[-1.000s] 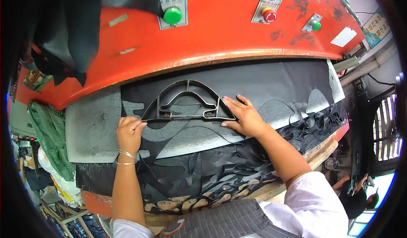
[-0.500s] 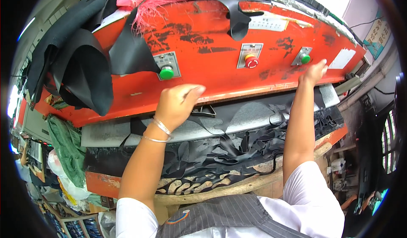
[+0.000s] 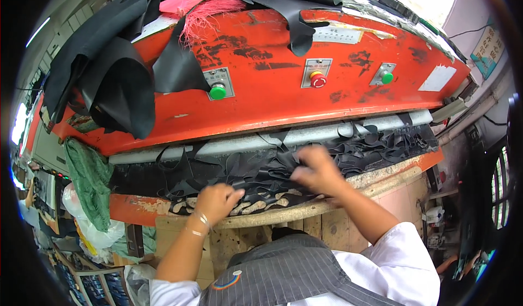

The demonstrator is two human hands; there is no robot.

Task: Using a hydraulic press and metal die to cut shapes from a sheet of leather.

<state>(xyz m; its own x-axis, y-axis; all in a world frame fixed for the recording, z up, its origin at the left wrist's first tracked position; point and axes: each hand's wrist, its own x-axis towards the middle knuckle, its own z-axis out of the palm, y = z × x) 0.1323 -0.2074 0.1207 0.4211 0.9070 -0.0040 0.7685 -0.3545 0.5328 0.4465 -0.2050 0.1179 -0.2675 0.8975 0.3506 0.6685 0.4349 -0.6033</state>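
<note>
Well, the black scraps [image 3: 248,167] lie in a tangled heap on the red-edged bed [image 3: 136,205] in front of the person. The left hand [image 3: 215,201] is at the heap's near edge, its fingers curled and thumb extended; I cannot tell whether they grip anything. The right hand [image 3: 317,171], blurred, is over the heap and hides part of it, fingers and thumb parted. A wooden rail [image 3: 299,213] runs along the near side. Behind the scraps, a white board [image 3: 234,147] shows beneath the red machine [image 3: 261,96], which carries two green buttons [image 3: 218,91] and a red button [image 3: 318,79]. A black sheet [image 3: 177,69] hangs down to the left green button's plate; a pink fringe [image 3: 207,12] lies above. At left are a green sack [image 3: 87,178], its contents hidden, a white plastic bag [image 3: 103,234], and a rack [image 3: 90,274] holding dark bundles [image 3: 114,285].
</note>
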